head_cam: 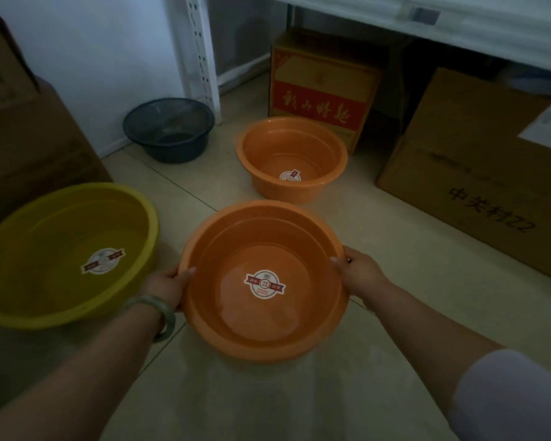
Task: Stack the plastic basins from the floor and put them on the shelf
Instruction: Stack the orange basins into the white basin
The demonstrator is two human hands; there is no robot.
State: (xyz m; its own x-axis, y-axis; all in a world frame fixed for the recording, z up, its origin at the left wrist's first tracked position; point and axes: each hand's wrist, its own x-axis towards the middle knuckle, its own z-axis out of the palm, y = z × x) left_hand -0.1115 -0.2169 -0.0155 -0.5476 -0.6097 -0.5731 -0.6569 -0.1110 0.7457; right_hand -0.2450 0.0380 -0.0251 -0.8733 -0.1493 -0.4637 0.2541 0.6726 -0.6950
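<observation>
dim tiled floor (379,249) holds every basin. left hand (167,286) and right hand (360,272) clamp the rim of the near orange basin (261,329). yellow (61,249), far orange (291,148) and dark (169,128) basins sit apart, unstacked; shelf (427,23) not yet loaded.

A person's left hand (167,286) and right hand (358,270) grip opposite rims of a round orange plastic basin (264,332) with a label on its bottom. Left of this near basin, a wide yellow plastic basin (61,218) sits tilted. Beyond it stands a second orange plastic basin (291,148), and farther back-left a dark round basin (169,128) beside a white shelf post (204,52). Brown cardboard boxes (477,167) lie to the right.
</observation>
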